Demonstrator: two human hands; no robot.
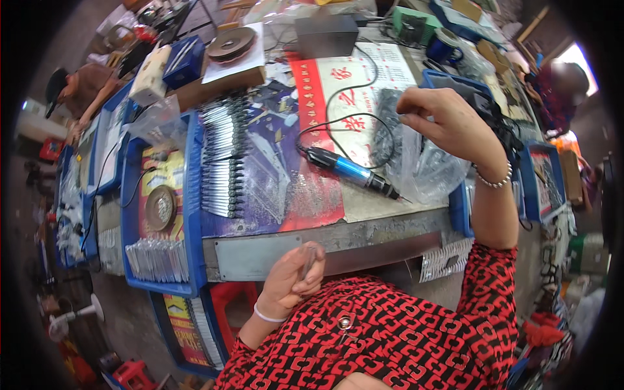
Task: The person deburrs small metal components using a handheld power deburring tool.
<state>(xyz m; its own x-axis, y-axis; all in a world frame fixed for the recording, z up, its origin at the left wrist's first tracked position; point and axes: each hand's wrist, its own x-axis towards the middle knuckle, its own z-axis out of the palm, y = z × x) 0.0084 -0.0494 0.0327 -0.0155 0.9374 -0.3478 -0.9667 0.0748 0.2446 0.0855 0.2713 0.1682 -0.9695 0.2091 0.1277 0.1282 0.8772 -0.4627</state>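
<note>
Between the left fingers (313, 281) sits a slim grey piece (308, 262).

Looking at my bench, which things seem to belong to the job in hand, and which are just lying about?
Likely part of the job:
- small slim piece in the left hand
- blue-and-black corded tool
- row of slim pieces with dark ends

Probably just lying about:
- blue mug
- brown disc
- white fan
</note>
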